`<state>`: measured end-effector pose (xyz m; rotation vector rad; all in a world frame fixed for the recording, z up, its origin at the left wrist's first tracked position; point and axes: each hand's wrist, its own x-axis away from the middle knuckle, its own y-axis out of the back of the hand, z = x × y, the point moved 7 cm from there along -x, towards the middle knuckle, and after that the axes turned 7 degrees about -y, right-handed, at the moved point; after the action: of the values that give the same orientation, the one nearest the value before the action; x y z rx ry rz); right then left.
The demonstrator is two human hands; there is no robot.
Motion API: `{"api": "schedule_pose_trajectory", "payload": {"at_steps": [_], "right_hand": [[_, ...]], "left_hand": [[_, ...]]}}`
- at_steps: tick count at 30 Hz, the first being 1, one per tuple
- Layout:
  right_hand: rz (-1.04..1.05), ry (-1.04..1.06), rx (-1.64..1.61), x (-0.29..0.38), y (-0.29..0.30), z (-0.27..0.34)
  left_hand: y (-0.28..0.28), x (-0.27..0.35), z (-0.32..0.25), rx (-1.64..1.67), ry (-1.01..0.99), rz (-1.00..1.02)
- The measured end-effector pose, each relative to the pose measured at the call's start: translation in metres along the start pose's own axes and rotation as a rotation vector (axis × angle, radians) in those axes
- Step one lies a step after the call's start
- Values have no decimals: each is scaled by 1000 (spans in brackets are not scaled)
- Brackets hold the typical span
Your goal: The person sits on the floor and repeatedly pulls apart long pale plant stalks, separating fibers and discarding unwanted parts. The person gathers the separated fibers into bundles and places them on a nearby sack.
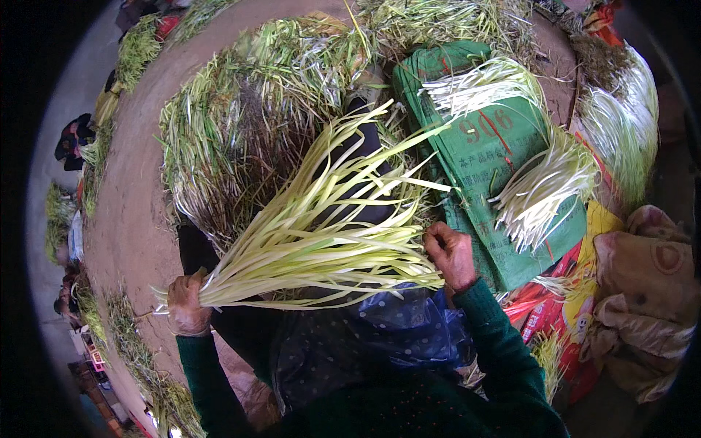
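Observation:
My left hand is closed around the narrow end of a bunch of pale yellow-green leafy stalks, probably Chinese chives. The stalks fan out to the right across my lap. At their spread tips is my right hand, its fingers curled and thumb against them; whether a leaf is pinched there cannot be told. A green woven sack lies flat to the right. On it rest a white-stemmed bundle near the top and a second bundle lower down.
A large heap of uncleaned green stalks lies ahead and to the left. More long white stalks are piled at the far right, above crumpled brown sacks. Red and yellow packaging lies beside the green sack. People sit along the left rim.

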<state>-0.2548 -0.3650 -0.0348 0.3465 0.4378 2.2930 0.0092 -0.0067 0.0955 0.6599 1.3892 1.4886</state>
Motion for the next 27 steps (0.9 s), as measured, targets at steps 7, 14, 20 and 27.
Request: {"api": "schedule_pose_trajectory", "payload": {"at_steps": [7,14,20,27], "right_hand": [[10,7,103,4,14,-53],[62,-357,-385,-7,31,-47],[80,-213,-176,-5,22,-52],[-80,-298,-288,-9,58,-37]], "left_hand": [[20,2,3,-86,16,-64],[78,-20,-17,-130,-103,-372],[59,-16,-9,-182,-200,-270],[53,-22,-14,-191,-185,-272]]}}
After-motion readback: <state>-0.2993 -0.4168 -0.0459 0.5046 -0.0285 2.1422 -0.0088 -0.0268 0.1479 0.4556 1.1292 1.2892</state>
